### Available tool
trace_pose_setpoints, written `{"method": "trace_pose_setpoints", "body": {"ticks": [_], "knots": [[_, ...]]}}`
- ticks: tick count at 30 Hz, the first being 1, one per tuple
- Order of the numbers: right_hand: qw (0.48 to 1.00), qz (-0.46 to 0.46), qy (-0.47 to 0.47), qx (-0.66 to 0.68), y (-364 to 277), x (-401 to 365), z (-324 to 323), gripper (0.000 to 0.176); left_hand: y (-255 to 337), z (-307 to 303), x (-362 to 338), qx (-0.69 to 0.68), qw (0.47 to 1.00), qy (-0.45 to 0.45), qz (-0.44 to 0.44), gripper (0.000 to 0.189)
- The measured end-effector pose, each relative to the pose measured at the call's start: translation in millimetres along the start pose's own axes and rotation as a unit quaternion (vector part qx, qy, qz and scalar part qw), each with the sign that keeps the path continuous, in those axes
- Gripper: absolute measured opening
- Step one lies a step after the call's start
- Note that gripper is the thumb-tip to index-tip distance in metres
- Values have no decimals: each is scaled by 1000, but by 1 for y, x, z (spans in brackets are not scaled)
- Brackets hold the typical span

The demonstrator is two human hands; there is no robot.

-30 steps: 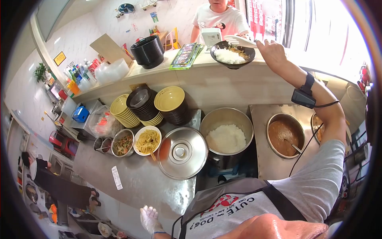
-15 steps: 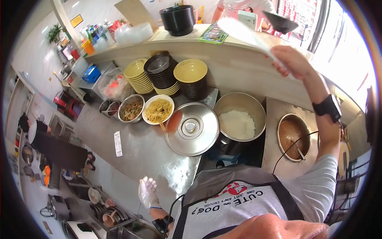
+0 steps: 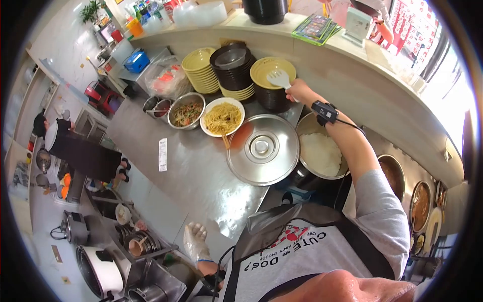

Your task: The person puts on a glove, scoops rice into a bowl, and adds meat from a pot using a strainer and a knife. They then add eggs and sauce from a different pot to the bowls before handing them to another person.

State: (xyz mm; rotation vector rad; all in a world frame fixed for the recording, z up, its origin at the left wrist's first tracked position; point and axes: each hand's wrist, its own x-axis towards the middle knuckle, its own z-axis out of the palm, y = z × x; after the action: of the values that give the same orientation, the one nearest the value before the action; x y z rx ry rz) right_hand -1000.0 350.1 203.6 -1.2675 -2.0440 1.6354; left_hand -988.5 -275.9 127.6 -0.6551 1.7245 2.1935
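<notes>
My right hand (image 3: 300,91) is closed around the handle of a white slotted rice paddle (image 3: 278,78). The paddle's head overlaps the yellow bowl (image 3: 259,68) that tops a stack of dark bowls (image 3: 271,99). Below my right forearm stands a deep metal pot (image 3: 307,122) holding white rice (image 3: 320,152). Left of it lies a round steel lid (image 3: 261,163). My left hand (image 3: 195,243), in a clear plastic glove, hangs low near the counter's front edge, fingers apart and holding nothing.
Noodles (image 3: 223,119) and a metal bowl of mixed vegetables (image 3: 187,111) sit on the steel counter (image 3: 193,173), near a paper receipt (image 3: 162,154). More bowl stacks (image 3: 200,70) stand behind. Beyond the ledge (image 3: 347,56), another person's hand (image 3: 385,33) shows. Sauce containers (image 3: 420,205) are at right.
My right hand has come down and left from above the ledge, bringing the rice paddle to the yellow bowl. My left hand stays low and open. The view has shifted.
</notes>
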Motion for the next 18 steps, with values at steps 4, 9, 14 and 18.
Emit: {"method": "trace_pose_setpoints", "body": {"ticks": [4, 9, 14, 18], "knots": [[998, -43, 35, -5, 16, 29, 17, 43, -1, -18, -9, 5, 1000, 17, -3, 55], [949, -154, 276, -14, 22, -10, 17, 56, -5, -28, -2, 1, 999, 30, -9, 58], [943, -270, 170, -95, 99, -72, 81, 29, -8, -28, 4, 8, 1000, 21, -17, 61], [873, -286, -51, -391, 151, -106, 166, 62, 2, -20, 8, 25, 1000, -9, -14, 63]]}}
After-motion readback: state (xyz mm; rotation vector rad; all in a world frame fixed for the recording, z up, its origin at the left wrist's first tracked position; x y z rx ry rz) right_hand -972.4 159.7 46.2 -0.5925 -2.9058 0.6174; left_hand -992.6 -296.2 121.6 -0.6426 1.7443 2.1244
